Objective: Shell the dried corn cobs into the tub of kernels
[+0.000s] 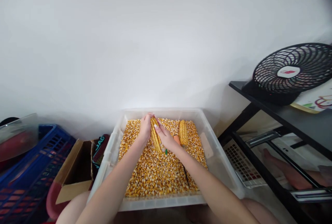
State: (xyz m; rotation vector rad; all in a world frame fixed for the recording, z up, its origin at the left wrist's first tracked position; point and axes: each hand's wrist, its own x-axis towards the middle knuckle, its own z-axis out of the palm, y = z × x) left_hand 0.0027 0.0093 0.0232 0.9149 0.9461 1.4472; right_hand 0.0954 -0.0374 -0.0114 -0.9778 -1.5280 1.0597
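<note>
Your grip is on a corn cob [155, 137], both hands on it at once: the left hand [146, 127] wraps its far end from the left, and the right hand [164, 137] lies along its right side, thumb laid on the rows. Going from the left, a blue basket [52, 148] and a cardboard box [71, 191] stand outside the clear plastic tub [103, 168], well apart from your work. Inside the tub, the cob slants above the bed of loose kernels [153, 179], near end lowest; whether it touches them you cannot tell from here. For good shelling, let the left hand steady the cob while the right thumb pushes along a row, probably best from a gap where kernels have less support. Keep it low and over the middle, so that loosened kernels drop inside the walls. To the right, an orange handle [176, 139] shows beside your right wrist and a dark shaft [186, 176] emerges past the forearm; whether they join is hidden, so mind a possible point there. Farther right, a second cob [183, 132] lies on the kernels, clear of both hands.
</note>
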